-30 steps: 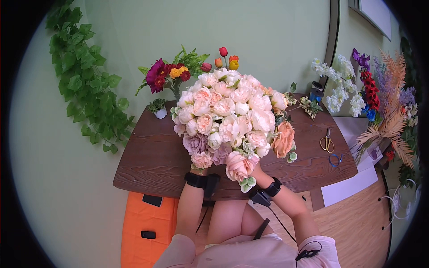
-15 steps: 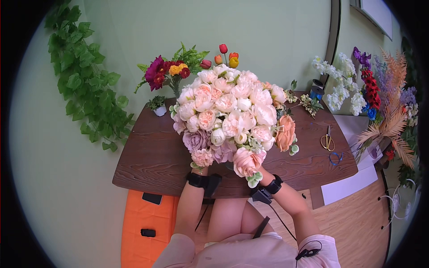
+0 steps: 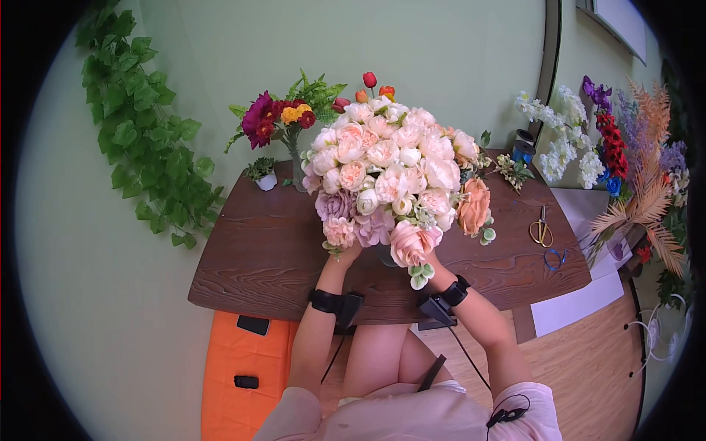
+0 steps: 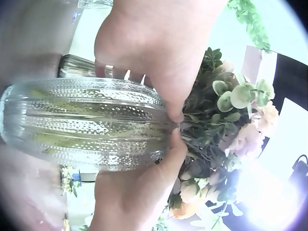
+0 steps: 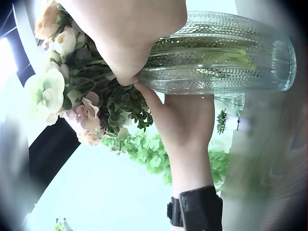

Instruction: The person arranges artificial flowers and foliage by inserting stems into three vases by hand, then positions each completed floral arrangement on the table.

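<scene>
A full bouquet of pale pink and cream artificial flowers [image 3: 397,165], with mauve and peach blooms at its lower edge, stands in a ribbed clear glass vase [image 4: 96,120]. Greenish stems show through the glass. My left hand [image 4: 149,38] and right hand [image 5: 139,33] grip the vase from opposite sides. Both thumbs meet at its neck, just under the leaves. The vase is upright, its base close to the brown wooden table [image 3: 250,257]. From the head camera, the blooms hide most of the vase and the fingers.
Left of the bouquet are a small potted succulent [image 3: 262,173] and a glass vase of purple, red and yellow flowers [image 3: 279,121]. Red tulips [image 3: 369,79] rise behind. On the right lie scissors [image 3: 542,229], a blue loop [image 3: 554,258], small cream flowers [image 3: 512,173] and ribbon spools [image 3: 523,147].
Both hands have moved the vase and its bouquet a little to the right and farther from the body. The bouquet covers more of the tulips, and the left-hand vase shows more.
</scene>
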A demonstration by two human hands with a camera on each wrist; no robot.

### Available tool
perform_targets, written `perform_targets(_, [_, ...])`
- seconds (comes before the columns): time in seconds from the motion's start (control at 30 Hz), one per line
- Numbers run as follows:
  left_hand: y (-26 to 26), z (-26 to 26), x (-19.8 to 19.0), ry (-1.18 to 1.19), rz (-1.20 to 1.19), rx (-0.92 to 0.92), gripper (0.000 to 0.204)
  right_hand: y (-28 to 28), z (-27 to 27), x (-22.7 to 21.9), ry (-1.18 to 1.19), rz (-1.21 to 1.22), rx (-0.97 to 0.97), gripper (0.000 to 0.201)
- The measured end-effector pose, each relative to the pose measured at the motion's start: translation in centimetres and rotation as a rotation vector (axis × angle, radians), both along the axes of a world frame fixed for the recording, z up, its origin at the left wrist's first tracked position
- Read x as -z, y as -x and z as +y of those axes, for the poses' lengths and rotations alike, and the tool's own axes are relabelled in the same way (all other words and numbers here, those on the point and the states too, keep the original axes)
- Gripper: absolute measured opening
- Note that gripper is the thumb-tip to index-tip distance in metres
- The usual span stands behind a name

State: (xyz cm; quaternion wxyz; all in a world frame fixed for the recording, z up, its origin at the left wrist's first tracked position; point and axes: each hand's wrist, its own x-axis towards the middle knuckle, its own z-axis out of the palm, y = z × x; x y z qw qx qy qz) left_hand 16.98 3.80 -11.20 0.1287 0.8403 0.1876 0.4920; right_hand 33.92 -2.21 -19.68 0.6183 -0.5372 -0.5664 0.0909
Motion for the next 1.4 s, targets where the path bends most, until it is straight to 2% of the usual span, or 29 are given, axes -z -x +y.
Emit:
perform_targets(0.03, [-0.2, -1.1, -1.6, 0.401, -0.114, 0.094, 0.023, -0.3, -0.2, -1.0, 0.000, 0.000, 0.000, 0.022])
perform_targets(0.07, [-1.1, 3.1, 2.4, 0.542, 0.164, 0.129, 0.030, -0.8, -0.4, -1.9, 0.019, -0.217, 0.099, 0.023])
perform_targets(0.1, [-0.8, 2.1, 1.0, 0.541, 0.164, 0.130, 0.030, -0.9, -0.7, -3.6, 0.038, -0.433, 0.198, 0.023])
perform_targets(0.17, [0.2, -0.6, -1.7, 0.864, -0.054, 0.341, 0.045, -1.2, -1.5, -6.5, 0.021, -0.345, 0.222, 0.025])
perform_targets(0.23, [0.7, -1.9, -2.8, 0.828, -0.095, 0.345, 0.045, -1.9, -2.5, -8.1, 0.125, 0.126, 0.065, 0.030])
perform_targets(0.27, [1.4, -2.5, -3.1, 0.918, -0.089, 0.352, 0.042, -2.1, -3.1, -9.5, 0.053, 0.127, 0.053, 0.038])
perform_targets(0.3, [2.1, -2.8, -2.9, 1.008, -0.082, 0.358, 0.040, -2.5, -3.0, -9.8, 0.052, 0.128, 0.057, 0.038])
perform_targets(0.37, [3.4, -2.8, -2.0, 1.019, -0.084, 0.389, 0.037, -3.4, -2.7, -10.4, 0.058, 0.002, 0.226, 0.047])
perform_targets(0.4, [4.1, -3.0, -1.7, 1.031, -0.088, 0.415, 0.033, -4.8, -2.1, -10.1, 0.244, -0.129, 0.318, 0.053])
perform_targets(0.43, [4.9, -3.3, -1.3, 1.031, -0.086, 0.418, 0.033, -5.6, -1.8, -9.4, 0.165, -0.063, 0.296, 0.053])
perform_targets(0.5, [6.3, -4.5, -1.5, 1.024, -0.038, 0.365, 0.031, -5.5, -1.6, -11.3, 0.115, -0.172, 0.387, 0.048])
perform_targets(0.53, [6.9, -5.0, -1.2, 1.023, -0.037, 0.366, 0.031, -5.3, -1.8, -12.3, 0.047, -0.159, 0.390, 0.043])
perform_targets(0.57, [7.4, -5.5, -0.9, 1.018, -0.031, 0.350, 0.031, -6.1, -1.1, -11.9, -0.071, -0.245, 0.473, 0.039])
perform_targets(0.63, [8.4, -6.2, 0.2, 1.012, -0.026, 0.336, 0.030, -6.9, -1.0, -12.9, -0.074, -0.237, 0.441, 0.039])
perform_targets(0.7, [9.3, -6.9, 1.4, 0.907, 0.056, 0.247, 0.030, -7.5, -1.0, -13.6, -0.082, -0.217, 0.429, 0.040])
perform_targets(0.73, [9.4, -7.5, 1.9, 0.908, -0.002, 0.205, 0.028, -7.9, -1.0, -13.9, -0.088, -0.197, 0.414, 0.040])
perform_targets(0.77, [9.6, -8.1, 1.9, 0.907, -0.003, 0.208, 0.028, -8.5, -0.8, -13.9, -0.090, -0.199, 0.416, 0.040])
perform_targets(0.83, [9.9, -9.0, 1.9, 0.746, 0.044, 0.075, 0.025, -10.5, 0.4, -12.7, -0.186, -0.256, 0.405, 0.045])
perform_targets(0.9, [9.9, -9.3, 2.6, 0.703, 0.023, 0.050, 0.024, -13.6, 2.7, -10.4, -0.179, -0.258, 0.473, 0.049])
perform_targets(0.97, [9.8, -9.8, 2.6, 0.524, 0.071, -0.047, 0.021, -14.9, 3.3, -10.0, -0.230, -0.380, 0.574, 0.052])
perform_targets(1.0, [9.7, -9.9, 2.6, 0.521, 0.070, -0.045, 0.021, -15.2, 3.6, -9.9, -0.153, -0.387, 0.608, 0.046])
perform_targets(1.1, [9.2, -10.7, 2.4, 0.444, 0.113, -0.135, 0.019, -16.0, 4.5, -10.2, -0.125, -0.410, 0.642, 0.046])
perform_targets(1.17, [9.0, -11.1, 2.3, 0.314, 0.161, -0.232, 0.018, -16.7, 5.5, -11.0, -0.097, -0.432, 0.674, 0.046])
perform_targets(1.4, [8.9, -11.3, 2.3, 0.288, 0.161, -0.268, 0.016, -20.1, 7.3, -11.3, 0.018, -0.492, 0.783, 0.045])
